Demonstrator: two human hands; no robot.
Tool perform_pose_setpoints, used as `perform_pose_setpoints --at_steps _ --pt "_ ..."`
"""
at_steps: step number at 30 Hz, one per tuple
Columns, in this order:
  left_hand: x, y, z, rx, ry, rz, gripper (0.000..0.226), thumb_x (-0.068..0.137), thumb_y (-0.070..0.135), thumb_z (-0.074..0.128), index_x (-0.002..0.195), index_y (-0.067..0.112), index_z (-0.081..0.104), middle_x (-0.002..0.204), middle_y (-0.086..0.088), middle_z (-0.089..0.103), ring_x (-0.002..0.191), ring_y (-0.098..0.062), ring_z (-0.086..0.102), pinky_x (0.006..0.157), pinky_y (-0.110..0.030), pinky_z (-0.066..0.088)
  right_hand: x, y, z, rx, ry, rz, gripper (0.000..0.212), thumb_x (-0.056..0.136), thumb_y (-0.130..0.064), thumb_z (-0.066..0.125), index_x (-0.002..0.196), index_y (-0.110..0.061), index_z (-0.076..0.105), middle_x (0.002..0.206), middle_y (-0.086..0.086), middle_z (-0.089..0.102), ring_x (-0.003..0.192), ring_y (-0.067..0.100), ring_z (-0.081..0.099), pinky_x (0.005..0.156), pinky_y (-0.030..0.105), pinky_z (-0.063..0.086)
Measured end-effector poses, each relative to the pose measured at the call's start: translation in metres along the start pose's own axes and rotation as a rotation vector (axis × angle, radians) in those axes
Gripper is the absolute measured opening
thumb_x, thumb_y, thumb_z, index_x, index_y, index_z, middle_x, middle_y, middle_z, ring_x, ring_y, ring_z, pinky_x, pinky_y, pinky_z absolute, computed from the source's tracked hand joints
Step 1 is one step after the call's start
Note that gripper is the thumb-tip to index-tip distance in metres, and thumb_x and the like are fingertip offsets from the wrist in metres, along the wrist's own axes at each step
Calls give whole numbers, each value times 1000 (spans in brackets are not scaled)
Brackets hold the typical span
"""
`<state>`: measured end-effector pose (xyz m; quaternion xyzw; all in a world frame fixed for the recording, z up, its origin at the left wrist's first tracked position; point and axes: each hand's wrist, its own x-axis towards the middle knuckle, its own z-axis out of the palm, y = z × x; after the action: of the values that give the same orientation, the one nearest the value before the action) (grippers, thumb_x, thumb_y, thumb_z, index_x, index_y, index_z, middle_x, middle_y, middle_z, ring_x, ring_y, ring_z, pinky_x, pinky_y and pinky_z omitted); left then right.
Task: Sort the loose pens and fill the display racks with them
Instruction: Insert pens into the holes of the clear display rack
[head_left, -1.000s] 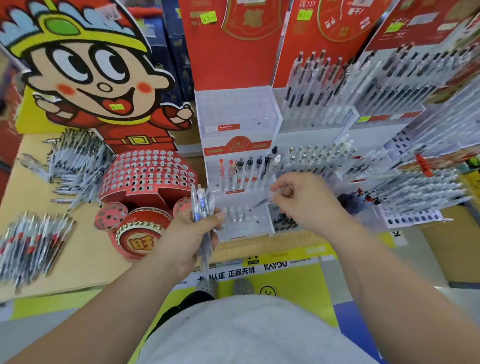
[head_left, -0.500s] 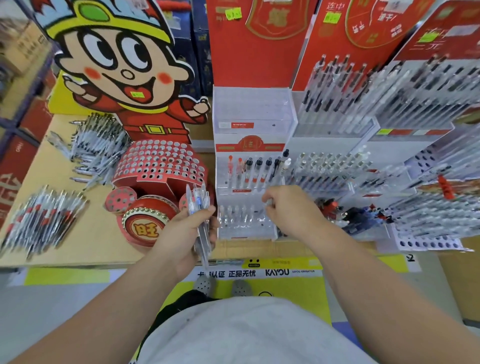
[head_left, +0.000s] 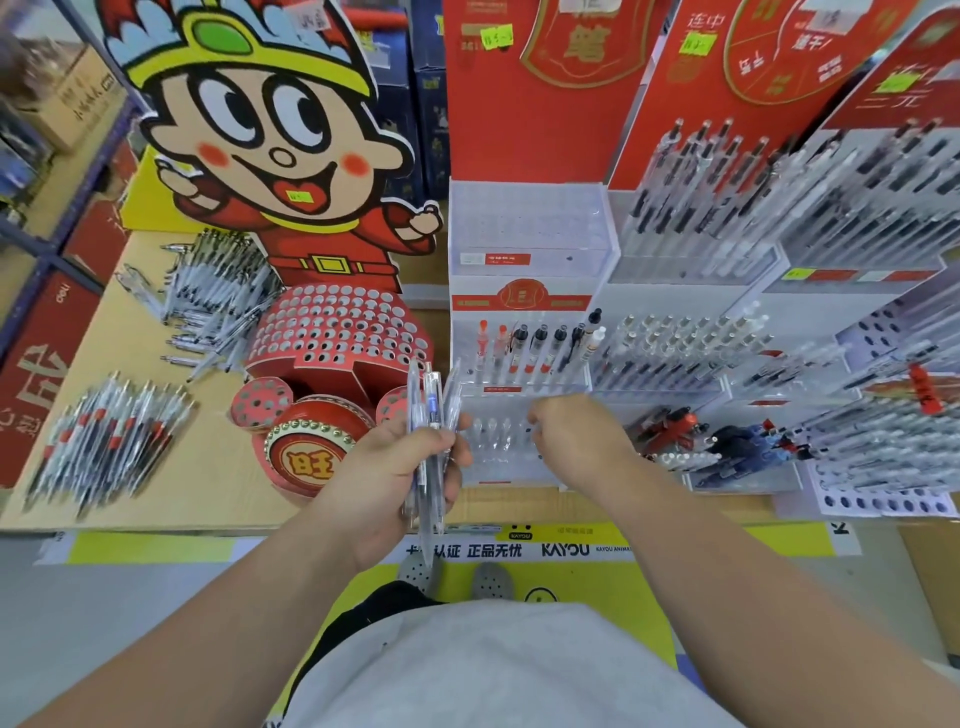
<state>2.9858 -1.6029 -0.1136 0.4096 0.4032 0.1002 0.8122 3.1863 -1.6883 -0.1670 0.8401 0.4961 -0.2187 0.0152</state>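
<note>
A tan table (head_left: 208, 483) runs across a shop corner, backed by red display cards (head_left: 519, 130) and a big cartoon cut-out figure (head_left: 270, 156). In front of the figure sits a red rack (head_left: 332, 338) dotted with round holes. Loose pens lie in two heaps on the table's left part. The nearer heap (head_left: 109, 441) has red grips, and the farther heap (head_left: 218, 296) lies just beside the red rack.

Straight ahead of you stands a white display rack (head_left: 524, 291). Its middle tier carries a row of upright pens (head_left: 535, 348), two red-topped at the left and the others black-topped. To the right, further racks (head_left: 727, 218) are packed with clear pens.

Your left hand (head_left: 384, 467) is closed round a bundle of clear pens (head_left: 434, 410), thumb across them. The bundle stands roughly upright just left of the white display rack. Your right hand (head_left: 571, 436) is at that rack's lowest tier, knuckles toward you, fingers curled down toward the slots. The fingers hide what lies between them, so you cannot tell whether that hand has a pen. Your hands are near each other but apart.

Below the table edge a yellow floor sticker (head_left: 597, 582) and your grey shoes (head_left: 488, 579) show.
</note>
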Motion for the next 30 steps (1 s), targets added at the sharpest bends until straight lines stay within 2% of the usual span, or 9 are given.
perform_pose_setpoints --at_steps 5,8,10,12,14,16,19,24,30 --pt "-4 3 4 43 -33 28 23 102 7 48 116 3 66 84 -13 67 54 -23 52 53 -31 42 -8 -5 -16 -2 -25 1 25 93 -17 62 118 -13 62 105 12 69 93 32 67 76 40 58" --pt "-5 5 7 59 -42 27 21 101 7 50 116 3 65 84 -13 68 54 -24 54 55 -32 43 -29 -7 -40 122 119 -1 27 94 -35 64 116 -18 65 95 2 72 90 24 67 74 35 55" --pt "-6 6 9 90 -64 28 17 99 8 56 111 3 66 84 -12 69 54 -24 53 53 -32 43 -44 -11 -57 446 181 -6 18 94 -36 64 101 -21 72 83 -5 71 77 15 66 70 30 53" --pt "-8 6 14 148 -104 48 14 89 11 65 97 1 67 77 -9 69 50 -22 51 51 -28 43 -58 -19 -73 907 45 2 14 94 -32 67 96 -19 74 80 -1 73 67 11 65 62 25 51" --pt "-10 6 22 220 -133 65 11 88 10 67 87 -1 66 63 -4 66 45 -19 48 50 -25 42 -67 -22 -79 1131 -78 -28 13 93 -24 70 99 -14 74 80 1 74 64 9 63 56 23 49" --pt "-10 4 28 249 -137 60 9 95 4 61 88 0 65 56 -2 64 43 -17 47 49 -25 40 -71 -21 -76 1145 -80 -71 12 91 -19 73 98 -9 75 74 -3 73 64 8 61 56 23 48" --pt "-10 3 35 234 -126 53 10 94 4 62 92 9 70 72 -11 70 46 -18 50 50 -26 41 -77 -16 -70 1157 -39 -66 11 91 -18 73 95 -8 75 67 -9 68 63 7 58 56 22 46" --pt "-8 0 45 185 -114 6 14 96 8 60 108 3 66 85 -19 71 52 -25 54 56 -32 43 -86 -5 -70 1261 6 14 10 96 -13 66 96 -4 70 76 5 72 66 14 67 55 22 48" --pt "0 -10 43 178 116 -32 16 100 14 60 113 7 67 81 -11 74 57 -21 60 54 -29 47 -87 26 -81 1362 221 140 10 95 -5 63 86 -8 68 71 7 72 63 17 69 50 22 50"
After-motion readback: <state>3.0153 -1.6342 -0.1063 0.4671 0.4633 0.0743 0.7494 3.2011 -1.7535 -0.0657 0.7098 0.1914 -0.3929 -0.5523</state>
